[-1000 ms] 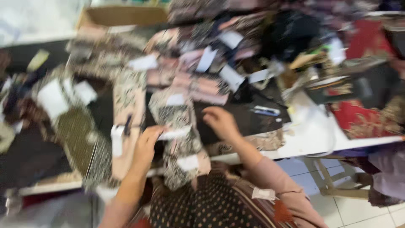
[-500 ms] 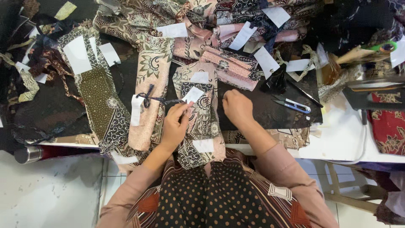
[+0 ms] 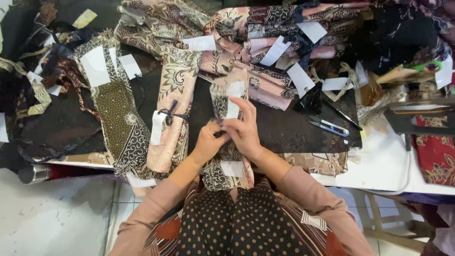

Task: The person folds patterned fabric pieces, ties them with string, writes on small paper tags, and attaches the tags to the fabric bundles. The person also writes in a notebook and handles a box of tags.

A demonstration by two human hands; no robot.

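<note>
Both hands meeting over the near edge of the surface (image 3: 379,166), each grip clenched on the same folded strip of patterned cloth (image 3: 227,95): left hand (image 3: 210,142) pinching it low down, thumb and fingertips pressed together on the fabric; right hand (image 3: 244,128) just beside and touching, fingers stretched up along the strip and over the white paper tag (image 3: 233,102) fixed to it. Lifted slightly at its far end, the strip, its lower part trailing off the surface edge toward the lap, with a second white tag (image 3: 232,168) near that edge. Just to the left, a pale pink floral bundle (image 3: 173,104) lying lengthwise, tied with a dark string bow (image 3: 169,114) and carrying its own white tag. Further left, an olive dotted cloth (image 3: 111,109) with a larger white label, hanging over the edge. To the right, well apart from the hands, a pair of blue-handled scissors (image 3: 327,127) on the black sheet (image 3: 284,132) covering the middle of the surface. Beyond, heaped across the far side, many more patterned fabric rolls (image 3: 265,28) in pink, brown and black, most tagged with white slips. At far right, a red patterned cloth (image 3: 436,156).
</note>
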